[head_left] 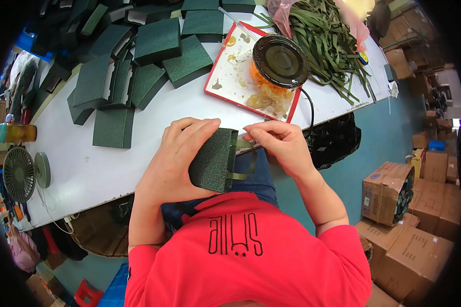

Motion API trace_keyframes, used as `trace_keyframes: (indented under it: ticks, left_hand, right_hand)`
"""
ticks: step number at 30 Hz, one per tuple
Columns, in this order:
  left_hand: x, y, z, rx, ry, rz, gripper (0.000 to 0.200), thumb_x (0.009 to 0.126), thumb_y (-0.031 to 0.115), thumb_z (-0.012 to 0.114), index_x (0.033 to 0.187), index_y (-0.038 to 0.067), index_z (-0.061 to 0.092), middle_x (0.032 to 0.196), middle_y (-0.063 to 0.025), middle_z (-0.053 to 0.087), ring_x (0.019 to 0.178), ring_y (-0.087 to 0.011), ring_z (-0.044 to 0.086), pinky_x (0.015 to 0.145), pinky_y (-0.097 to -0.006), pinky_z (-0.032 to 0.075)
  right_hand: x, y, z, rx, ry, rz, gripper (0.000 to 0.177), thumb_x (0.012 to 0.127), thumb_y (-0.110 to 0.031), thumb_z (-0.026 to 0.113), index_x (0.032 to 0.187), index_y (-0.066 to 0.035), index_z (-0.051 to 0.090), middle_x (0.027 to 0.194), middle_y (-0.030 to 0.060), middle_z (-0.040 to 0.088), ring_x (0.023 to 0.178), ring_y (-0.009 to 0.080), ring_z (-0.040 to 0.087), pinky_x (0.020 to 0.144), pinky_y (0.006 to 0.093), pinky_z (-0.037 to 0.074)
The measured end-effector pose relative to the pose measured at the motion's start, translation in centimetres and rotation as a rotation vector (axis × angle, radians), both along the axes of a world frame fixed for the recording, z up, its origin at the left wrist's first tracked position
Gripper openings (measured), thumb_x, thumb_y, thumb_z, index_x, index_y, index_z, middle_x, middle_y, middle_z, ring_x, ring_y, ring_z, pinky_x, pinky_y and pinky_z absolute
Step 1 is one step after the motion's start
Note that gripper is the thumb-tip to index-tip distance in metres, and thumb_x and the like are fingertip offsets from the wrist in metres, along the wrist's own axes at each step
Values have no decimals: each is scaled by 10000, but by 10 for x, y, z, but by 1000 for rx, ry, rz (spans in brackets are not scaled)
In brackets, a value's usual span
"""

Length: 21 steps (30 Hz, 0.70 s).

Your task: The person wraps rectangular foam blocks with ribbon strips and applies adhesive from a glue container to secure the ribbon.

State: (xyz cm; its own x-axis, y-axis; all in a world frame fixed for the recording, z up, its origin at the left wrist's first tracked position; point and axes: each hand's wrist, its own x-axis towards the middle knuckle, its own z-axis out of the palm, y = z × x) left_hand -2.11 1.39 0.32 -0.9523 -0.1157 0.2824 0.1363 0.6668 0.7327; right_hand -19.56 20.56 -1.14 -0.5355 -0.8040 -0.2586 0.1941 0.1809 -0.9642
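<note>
My left hand [170,161] is wrapped round a small dark green patterned box [211,162], held over my lap at the table's edge. A green ribbon [241,176] loops out from the box's right side. My right hand [283,144] is beside that side, thumb and forefinger pinched at the upper part of the ribbon. The fingertips partly cover the ribbon's end there.
Several green boxes [158,41] are heaped on the white table [71,174]. A red-rimmed tray [215,77] carries a black-topped glue pot [280,61] with a cable. Green ribbons [322,41] lie behind it. A small fan [19,174] stands left; cartons [415,256] are at right.
</note>
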Motion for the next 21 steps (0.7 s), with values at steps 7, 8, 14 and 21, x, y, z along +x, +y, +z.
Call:
trace_keyframes:
  ticks: [7,8,14,21]
  left_hand:
    - [-4,7,1,-90,23,-33,954,527,224,875,1394,71,510,1363,-110,562,1209,-354,514,1017,-468,391]
    - [-4,9,1,-137,30,-38,941,528,229,873,1385,72,519,1360,-108,564,1208,-351,515,1017,-468,387]
    - [-1,7,4,-193,-31,1,945,536,166,882,1393,68,496,1394,-150,524,1257,-388,479,1042,-478,392]
    - [15,-8,-4,-373,-299,445,938,572,236,886,1432,170,520,1378,-188,460,1262,-392,432,1068,-478,362]
  right_hand:
    - [13,-10,5,164,61,139,247,918,-204,717,838,29,696,667,-18,630,618,34,509,560,242,425]
    - [13,-11,0,138,80,138,258,921,-210,712,824,28,693,663,-12,632,625,38,518,566,245,430]
    - [7,-4,8,91,-86,121,228,970,-184,649,1119,-24,714,888,-28,680,649,15,505,565,197,412]
    - [-74,37,8,89,509,-606,156,929,-112,707,1009,15,751,854,3,724,727,42,593,677,201,475]
